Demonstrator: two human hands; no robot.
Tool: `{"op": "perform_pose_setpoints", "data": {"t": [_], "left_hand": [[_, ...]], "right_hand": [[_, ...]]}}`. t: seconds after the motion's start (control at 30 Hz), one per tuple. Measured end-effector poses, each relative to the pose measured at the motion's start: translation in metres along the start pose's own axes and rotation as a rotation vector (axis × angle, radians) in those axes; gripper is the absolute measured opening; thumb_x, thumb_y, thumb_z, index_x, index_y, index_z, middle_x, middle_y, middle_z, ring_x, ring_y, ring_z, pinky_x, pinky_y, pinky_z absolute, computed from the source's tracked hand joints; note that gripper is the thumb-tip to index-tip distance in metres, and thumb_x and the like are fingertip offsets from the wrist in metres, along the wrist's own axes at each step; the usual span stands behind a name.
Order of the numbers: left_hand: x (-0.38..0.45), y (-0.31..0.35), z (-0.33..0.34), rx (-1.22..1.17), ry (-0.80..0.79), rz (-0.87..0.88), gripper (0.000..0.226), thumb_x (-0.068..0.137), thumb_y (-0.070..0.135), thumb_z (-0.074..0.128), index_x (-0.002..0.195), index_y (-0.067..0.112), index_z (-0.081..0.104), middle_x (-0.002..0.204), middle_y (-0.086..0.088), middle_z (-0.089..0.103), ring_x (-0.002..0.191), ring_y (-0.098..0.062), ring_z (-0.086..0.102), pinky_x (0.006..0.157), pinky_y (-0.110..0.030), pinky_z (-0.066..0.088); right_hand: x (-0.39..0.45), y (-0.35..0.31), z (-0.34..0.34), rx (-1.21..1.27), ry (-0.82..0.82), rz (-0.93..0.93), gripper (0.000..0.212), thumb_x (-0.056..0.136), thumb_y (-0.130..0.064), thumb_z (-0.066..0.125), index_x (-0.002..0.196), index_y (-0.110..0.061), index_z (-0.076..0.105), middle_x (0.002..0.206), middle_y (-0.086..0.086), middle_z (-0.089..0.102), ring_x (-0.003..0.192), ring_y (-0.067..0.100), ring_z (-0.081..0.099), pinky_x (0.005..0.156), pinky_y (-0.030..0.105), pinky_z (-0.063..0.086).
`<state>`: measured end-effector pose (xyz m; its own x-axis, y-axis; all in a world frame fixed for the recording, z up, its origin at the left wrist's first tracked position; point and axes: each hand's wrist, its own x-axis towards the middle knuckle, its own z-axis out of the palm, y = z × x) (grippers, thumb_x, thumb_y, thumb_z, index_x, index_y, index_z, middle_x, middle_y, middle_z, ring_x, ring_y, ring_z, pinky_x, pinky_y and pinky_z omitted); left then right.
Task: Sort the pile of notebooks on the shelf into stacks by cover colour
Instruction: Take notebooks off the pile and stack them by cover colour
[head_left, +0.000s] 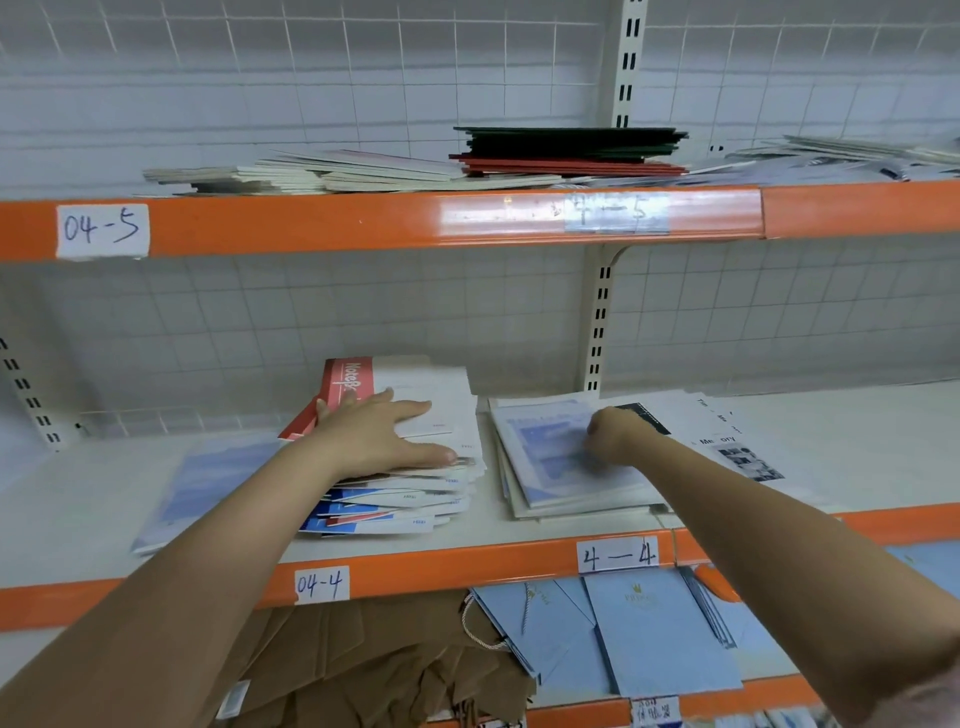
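Notebooks lie in two stacks on the middle shelf (519, 540), marked 04-4. The left hand (384, 436) rests flat, fingers straight and spread, on the white-covered stack (415, 467), whose lower covers show blue and red; a red notebook (343, 389) juts out behind it. The right hand (615, 434) sits with fingers curled on the blue-covered stack (561, 457) just beside; whether it pinches a cover cannot be told. A lone blue notebook (208, 483) lies further left
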<state>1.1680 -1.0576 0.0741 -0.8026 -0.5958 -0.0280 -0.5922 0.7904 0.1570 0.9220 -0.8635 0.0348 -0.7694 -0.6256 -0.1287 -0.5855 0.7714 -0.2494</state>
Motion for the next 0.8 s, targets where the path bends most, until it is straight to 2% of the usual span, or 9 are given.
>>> {"op": "perform_pose_setpoints", "data": {"t": [0.13,0.23,0.33,0.43,0.53,0.63,0.73,0.77,0.8], "left_hand": [[0.002,0.004,0.005,0.021,0.026,-0.016,0.102,0.046,0.102,0.026,0.138,0.059,0.025,0.160,0.005,0.015,0.145,-0.038,0.006,0.111,-0.065,-0.001],[0.004,0.005,0.007,0.048,0.043,-0.029,0.100,0.048,0.101,0.022,0.139,0.058,0.024,0.160,0.004,0.014,0.145,-0.039,0.006,0.111,-0.065,-0.001],[0.006,0.007,0.006,0.052,0.064,-0.021,0.096,0.054,0.099,0.027,0.139,0.055,0.026,0.159,0.003,0.018,0.144,-0.038,0.010,0.111,-0.063,0.006],[0.005,0.015,0.006,-0.016,0.148,0.027,0.098,0.057,0.095,0.031,0.141,0.044,0.032,0.154,0.005,0.030,0.141,-0.027,0.023,0.111,-0.054,0.022],[0.005,0.024,0.008,-0.048,0.260,0.021,0.080,0.074,0.083,0.039,0.139,0.036,0.038,0.149,0.005,0.037,0.139,-0.022,0.029,0.111,-0.052,0.019],[0.009,0.019,0.003,-0.113,0.434,-0.071,0.057,0.087,0.065,0.042,0.131,0.029,0.049,0.143,0.000,0.045,0.135,-0.023,0.035,0.113,-0.053,0.015],[0.012,0.009,-0.005,-0.166,0.560,-0.131,0.043,0.091,0.050,0.046,0.123,0.022,0.056,0.131,-0.004,0.056,0.125,-0.026,0.044,0.111,-0.051,0.023],[0.012,0.007,-0.006,-0.171,0.568,-0.127,0.041,0.092,0.047,0.046,0.122,0.021,0.057,0.129,-0.004,0.057,0.123,-0.027,0.046,0.110,-0.050,0.026],[0.012,0.006,-0.006,-0.178,0.564,-0.112,0.040,0.092,0.045,0.047,0.122,0.020,0.057,0.128,-0.004,0.058,0.121,-0.027,0.047,0.109,-0.047,0.028]], "right_hand": [[-0.003,0.013,0.003,-0.090,-0.060,0.103,0.050,0.090,-0.038,0.053,0.127,-0.004,0.051,0.127,0.013,0.056,0.112,0.030,0.055,0.086,0.032,0.046],[-0.004,0.019,0.007,-0.097,-0.074,0.120,0.053,0.086,-0.049,0.056,0.117,-0.006,0.057,0.120,0.011,0.060,0.105,0.027,0.057,0.083,0.029,0.045],[-0.003,0.021,0.008,-0.075,-0.017,0.139,0.057,0.080,-0.055,0.060,0.111,-0.007,0.059,0.111,0.008,0.063,0.097,0.026,0.058,0.078,0.029,0.045],[-0.005,0.018,0.009,-0.014,-0.061,0.206,0.095,0.064,-0.073,0.066,0.132,-0.011,0.048,0.134,0.010,0.053,0.120,0.029,0.052,0.097,0.036,0.046],[-0.007,0.012,0.010,0.022,-0.142,0.250,0.119,0.057,-0.075,0.070,0.146,-0.007,0.029,0.150,0.012,0.036,0.133,0.030,0.042,0.106,0.039,0.040],[-0.006,0.010,0.007,0.088,-0.195,0.272,0.112,0.063,-0.068,0.073,0.144,-0.004,0.030,0.146,0.012,0.040,0.129,0.029,0.046,0.105,0.039,0.042],[-0.009,0.008,0.006,0.166,-0.276,0.264,0.103,0.071,-0.061,0.071,0.145,-0.005,0.029,0.147,0.011,0.037,0.132,0.029,0.041,0.104,0.038,0.037],[-0.009,0.009,0.006,0.196,-0.290,0.256,0.093,0.073,-0.058,0.072,0.142,-0.007,0.035,0.141,0.012,0.043,0.126,0.028,0.045,0.100,0.036,0.039],[-0.008,0.010,0.006,0.235,-0.287,0.246,0.075,0.076,-0.054,0.072,0.130,-0.009,0.046,0.125,0.012,0.053,0.111,0.025,0.054,0.091,0.033,0.043]]}}
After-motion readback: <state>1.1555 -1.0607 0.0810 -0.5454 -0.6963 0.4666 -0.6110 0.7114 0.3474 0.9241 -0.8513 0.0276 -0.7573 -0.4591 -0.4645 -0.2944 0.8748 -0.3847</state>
